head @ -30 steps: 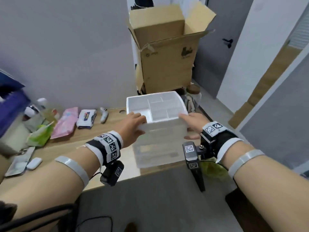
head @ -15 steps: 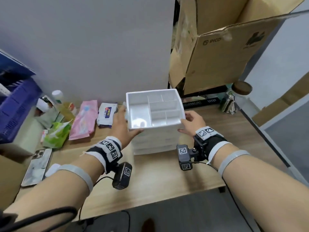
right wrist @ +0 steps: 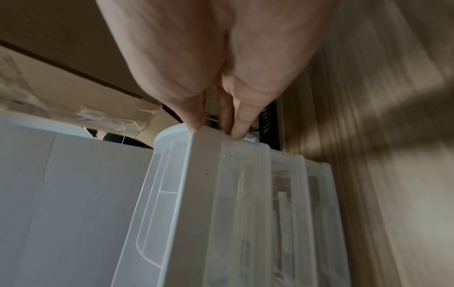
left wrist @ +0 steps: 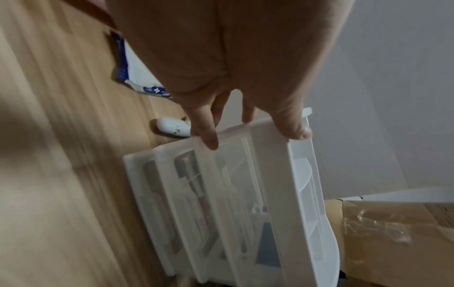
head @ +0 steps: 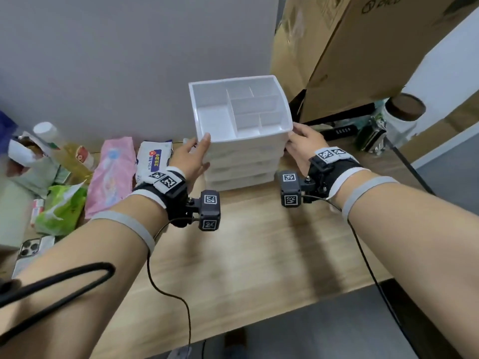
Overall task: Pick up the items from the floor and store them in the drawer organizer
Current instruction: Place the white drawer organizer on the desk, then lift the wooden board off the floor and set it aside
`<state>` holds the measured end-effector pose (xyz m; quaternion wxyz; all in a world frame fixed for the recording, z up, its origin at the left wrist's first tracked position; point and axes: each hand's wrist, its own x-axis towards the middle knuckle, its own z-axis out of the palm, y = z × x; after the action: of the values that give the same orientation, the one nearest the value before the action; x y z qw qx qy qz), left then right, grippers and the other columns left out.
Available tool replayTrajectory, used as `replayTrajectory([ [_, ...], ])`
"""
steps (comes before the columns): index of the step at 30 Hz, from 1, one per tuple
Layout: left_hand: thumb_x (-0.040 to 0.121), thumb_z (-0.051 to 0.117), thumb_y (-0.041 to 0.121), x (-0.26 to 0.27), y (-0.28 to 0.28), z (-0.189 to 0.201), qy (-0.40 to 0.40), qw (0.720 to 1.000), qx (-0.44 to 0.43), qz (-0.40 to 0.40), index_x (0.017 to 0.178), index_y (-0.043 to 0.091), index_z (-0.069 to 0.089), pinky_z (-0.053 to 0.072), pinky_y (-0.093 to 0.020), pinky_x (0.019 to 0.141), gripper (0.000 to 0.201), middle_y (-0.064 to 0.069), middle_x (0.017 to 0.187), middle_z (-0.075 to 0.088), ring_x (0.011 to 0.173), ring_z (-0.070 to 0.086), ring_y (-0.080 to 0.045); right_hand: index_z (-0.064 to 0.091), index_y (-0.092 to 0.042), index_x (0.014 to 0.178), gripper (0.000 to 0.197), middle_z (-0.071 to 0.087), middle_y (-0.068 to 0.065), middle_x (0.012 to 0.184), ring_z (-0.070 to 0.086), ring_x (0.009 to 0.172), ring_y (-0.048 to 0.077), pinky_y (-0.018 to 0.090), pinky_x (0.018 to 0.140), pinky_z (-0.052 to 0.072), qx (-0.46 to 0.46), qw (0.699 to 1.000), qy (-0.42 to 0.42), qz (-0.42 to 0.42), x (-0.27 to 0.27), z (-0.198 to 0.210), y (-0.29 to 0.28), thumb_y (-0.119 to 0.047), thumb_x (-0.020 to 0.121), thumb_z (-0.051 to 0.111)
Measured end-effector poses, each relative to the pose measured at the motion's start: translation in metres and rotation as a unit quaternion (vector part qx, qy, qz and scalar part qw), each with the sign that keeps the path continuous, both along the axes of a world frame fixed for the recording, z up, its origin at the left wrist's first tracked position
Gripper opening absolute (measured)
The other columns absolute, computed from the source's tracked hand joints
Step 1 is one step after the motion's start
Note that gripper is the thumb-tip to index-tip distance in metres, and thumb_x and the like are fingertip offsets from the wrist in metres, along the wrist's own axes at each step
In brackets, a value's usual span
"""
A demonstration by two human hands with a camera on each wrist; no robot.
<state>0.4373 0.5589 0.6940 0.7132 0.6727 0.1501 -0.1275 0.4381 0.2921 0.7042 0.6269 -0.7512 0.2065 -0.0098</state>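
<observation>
Stretched forward, the left hand (head: 193, 156) and right hand (head: 302, 142) face each other; fingers (left wrist: 207, 135) nearly straight.

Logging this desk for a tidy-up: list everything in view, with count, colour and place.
drawer organizer: one, white, mid-desk
desk: one, light wood, under everything
cardboard box: one, brown, behind organizer, right
jar: one, brown lid, right of organizer
wipes pack: one, white and blue, left of organizer
pink packet: one, pink, left of wipes pack
green packet: one, green, further left
bottle: one, white cap, far left
phone: one, pale, desk's left edge
left hand: one, fingers touch organizer's left side
right hand: one, fingers touch its right corner
</observation>
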Motion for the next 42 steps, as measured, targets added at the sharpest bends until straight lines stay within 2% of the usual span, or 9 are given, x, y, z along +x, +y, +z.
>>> replayTrajectory([
  [2, 0.072, 0.071, 0.068, -0.006, -0.001, -0.014, 0.037, 0.999, -0.002, -0.014, 0.155, 0.028, 0.024, 0.06, -0.033, 0.082, 0.104, 0.001, 0.162, 0.025, 0.138, 0.044, -0.03, 0.065, -0.021, 0.115, 0.029, 0.066, 0.007, 0.122, 0.064, 0.109, 0.019, 0.043, 0.098, 0.053, 0.056, 0.998, 0.001, -0.024, -0.002, -0.015, -0.008, -0.024, 0.086, 0.06],
  [5, 0.064, 0.07, 0.077, -0.031, -0.02, -0.038, 0.17, 0.976, 0.074, -0.115, 0.154, 0.027, 0.022, 0.059, -0.047, 0.084, 0.114, -0.01, 0.157, 0.032, 0.117, 0.059, -0.031, 0.064, -0.019, 0.116, 0.023, 0.066, 0.01, 0.121, 0.065, 0.113, 0.018, 0.031, 0.1, 0.051, 0.118, 0.992, 0.022, -0.044, -0.039, -0.024, -0.02, -0.021, 0.093, 0.061],
  [10, 0.091, 0.067, 0.04, -0.068, -0.115, -0.067, 0.219, 0.964, 0.035, -0.145, 0.132, 0.007, 0.049, 0.059, -0.043, 0.08, 0.056, -0.015, 0.133, 0.053, 0.12, 0.055, -0.031, 0.056, -0.006, 0.122, 0.028, 0.064, 0.019, 0.122, 0.064, 0.112, 0.025, 0.03, 0.101, 0.049, 0.223, 0.97, 0.08, -0.057, -0.125, -0.03, -0.078, -0.022, 0.099, 0.053],
  [13, 0.097, 0.058, 0.028, -0.104, -0.202, -0.071, 0.224, 0.943, 0.043, -0.243, 0.126, 0.005, 0.056, 0.053, -0.042, 0.096, 0.037, -0.011, 0.115, 0.063, 0.106, 0.063, -0.024, 0.056, -0.005, 0.125, 0.034, 0.069, 0.018, 0.117, 0.068, 0.109, 0.025, 0.03, 0.092, 0.054, 0.242, 0.959, 0.089, -0.121, -0.203, -0.032, -0.139, -0.026, 0.098, 0.056],
  [22, 0.095, 0.056, 0.016, -0.276, -0.432, -0.079, 0.184, 0.854, 0.121, -0.471, 0.093, 0.018, 0.055, 0.041, -0.026, 0.063, 0.003, 0.003, 0.058, 0.06, 0.06, 0.055, -0.017, 0.067, 0.002, 0.105, 0.019, 0.068, 0.02, 0.091, 0.069, 0.088, 0.029, 0.031, 0.083, 0.056, 0.135, 0.878, 0.125, -0.442, -0.486, -0.058, -0.316, -0.008, 0.095, 0.055],
  [28, 0.096, 0.058, 0.018, -0.383, -0.555, -0.12, 0.185, 0.81, 0.186, -0.525, 0.101, 0.014, 0.062, 0.049, -0.031, 0.069, 0.007, -0.011, 0.093, 0.066, 0.081, 0.063, -0.024, 0.062, -0.008, 0.079, 0.014, 0.066, 0.013, 0.079, 0.065, 0.069, 0.019, 0.035, 0.081, 0.056, 0.152, 0.809, 0.212, -0.527, -0.666, -0.117, -0.419, -0.009, 0.092, 0.058],
  [34, 0.098, 0.056, 0.013, -0.458, -0.657, -0.181, 0.157, 0.788, 0.208, -0.557, 0.094, 0.01, 0.061, 0.051, -0.033, 0.069, 0.007, -0.01, 0.082, 0.064, 0.075, 0.062, -0.023, 0.064, -0.009, 0.086, 0.018, 0.063, 0.011, 0.073, 0.06, 0.06, 0.019, 0.023, 0.052, 0.052, 0.173, 0.768, 0.267, -0.556, -0.78, -0.184, -0.478, -0.005, 0.095, 0.05],
  [39, 0.097, 0.057, 0.009, -0.47, -0.725, -0.252, 0.136, 0.776, 0.235, -0.569, 0.1, 0.01, 0.06, 0.052, -0.036, 0.071, 0.004, -0.013, 0.086, 0.063, 0.075, 0.062, -0.023, 0.06, -0.013, 0.078, 0.023, 0.065, 0.022, 0.088, 0.063, 0.069, 0.028, 0.046, 0.086, 0.055, 0.221, 0.732, 0.286, -0.577, -0.802, -0.275, -0.528, -0.009, 0.096, 0.047],
  [42, 0.092, 0.065, 0.009, -0.452, -0.768, -0.309, 0.129, 0.776, 0.268, -0.556, 0.124, 0.009, 0.052, 0.051, -0.04, 0.074, 0.035, -0.014, 0.088, 0.063, 0.073, 0.06, -0.025, 0.062, -0.009, 0.094, 0.017, 0.063, 0.018, 0.105, 0.065, 0.086, 0.028, 0.044, 0.089, 0.056, 0.239, 0.724, 0.308, -0.569, -0.802, -0.336, -0.559, -0.012, 0.098, 0.046],
])
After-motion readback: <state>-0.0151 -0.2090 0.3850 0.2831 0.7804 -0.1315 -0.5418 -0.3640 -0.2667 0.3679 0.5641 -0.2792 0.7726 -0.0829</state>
